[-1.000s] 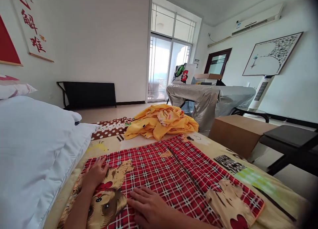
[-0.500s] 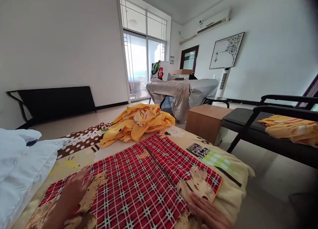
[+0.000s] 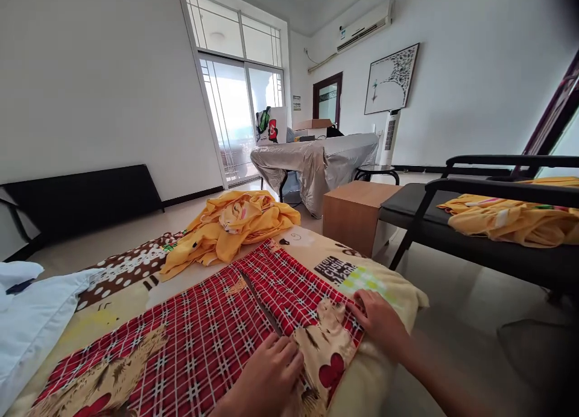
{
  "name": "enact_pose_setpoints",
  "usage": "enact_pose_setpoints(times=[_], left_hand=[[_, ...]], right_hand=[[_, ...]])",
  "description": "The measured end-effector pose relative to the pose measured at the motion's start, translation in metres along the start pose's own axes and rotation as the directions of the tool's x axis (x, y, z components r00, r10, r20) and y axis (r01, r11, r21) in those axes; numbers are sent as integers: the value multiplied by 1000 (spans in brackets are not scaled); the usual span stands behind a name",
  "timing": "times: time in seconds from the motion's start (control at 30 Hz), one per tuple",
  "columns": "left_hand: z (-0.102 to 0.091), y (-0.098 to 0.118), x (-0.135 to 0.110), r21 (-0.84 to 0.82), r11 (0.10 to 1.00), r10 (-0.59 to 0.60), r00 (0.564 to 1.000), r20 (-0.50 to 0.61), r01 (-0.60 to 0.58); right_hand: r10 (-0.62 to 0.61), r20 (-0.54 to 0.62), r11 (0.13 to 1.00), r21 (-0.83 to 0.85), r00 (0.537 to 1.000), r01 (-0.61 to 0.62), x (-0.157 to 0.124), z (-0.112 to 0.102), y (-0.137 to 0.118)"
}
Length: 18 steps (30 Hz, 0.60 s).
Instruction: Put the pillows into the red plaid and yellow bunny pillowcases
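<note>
Plaid cloth: the red checked piece (image 3: pixel 199 326) lay spread almost flat in front of you on the cream printed blanket (image 3: pixel 407 293), bear-face prints at both ends and a dark red heart (image 3: pixel 332 370) on the right-hand one.
Dark gap: a narrow opening (image 3: pixel 262 305) ran from the far edge toward you, dividing the checked piece in two.
Your left hand: it (image 3: pixel 275 369) rested on the near part of the cloth, just by the lower end of that opening, fingers curled and close together; whether they pinched any fabric, you could not tell.
Your right hand: it (image 3: pixel 380 320) lay at the cloth's right edge, thumb a little apart from the fingers, wrist over the blanket; a grip on the edge could not be made out.
Yellow heap: a crumpled cloth (image 3: pixel 226 230) sat just beyond the checked piece, partly over brown polka-dot fabric (image 3: pixel 120 269).
White bedding: it (image 3: pixel 40 320) filled the left edge of your view.
Black armchair: it (image 3: pixel 404 209) stood to your right with more yellow cloth (image 3: pixel 511 221) on its seat, and a brown box (image 3: pixel 357 206) beside it.
Silver-covered counter: farther back, it (image 3: pixel 312 163) carried a printed bag (image 3: pixel 271 126) and a cardboard box (image 3: pixel 312 124).
Far walls: glass doors (image 3: pixel 228 109), an air conditioner (image 3: pixel 365 28) and a framed picture (image 3: pixel 384 79) showed there.
</note>
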<state>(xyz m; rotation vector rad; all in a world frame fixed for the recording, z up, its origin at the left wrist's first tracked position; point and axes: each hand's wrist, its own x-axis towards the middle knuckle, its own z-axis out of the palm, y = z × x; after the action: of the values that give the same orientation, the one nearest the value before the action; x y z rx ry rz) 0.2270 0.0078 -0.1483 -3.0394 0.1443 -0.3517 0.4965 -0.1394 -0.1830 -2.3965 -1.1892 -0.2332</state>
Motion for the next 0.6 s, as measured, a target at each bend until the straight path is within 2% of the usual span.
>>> enact_pose_setpoints(times=[0.17,0.3,0.4,0.47,0.53,0.6], left_hand=[[-10,-5,12,-62,991,-101,974,205,116],[-10,-8,14,-63,992,-93,962,256,112],[-10,-10,17,-48,994,-80,960,267,96],[-8,-12,19,-44,995,-70,962,265,84],[-6,-14,23,-46,997,-50,966,254,64],[-3,-15,25,-39,998,-29,968,247,40]], right_hand=[[-30,120,999,-9,992,32,9,-2,4],[17,192,999,44,981,-26,13,-8,15],[51,186,998,-41,981,-44,15,-9,21],[4,120,988,-154,993,14,17,-9,18],[-102,40,966,-234,994,108,20,-10,5],[-232,10,949,-218,973,229,26,-9,-17]])
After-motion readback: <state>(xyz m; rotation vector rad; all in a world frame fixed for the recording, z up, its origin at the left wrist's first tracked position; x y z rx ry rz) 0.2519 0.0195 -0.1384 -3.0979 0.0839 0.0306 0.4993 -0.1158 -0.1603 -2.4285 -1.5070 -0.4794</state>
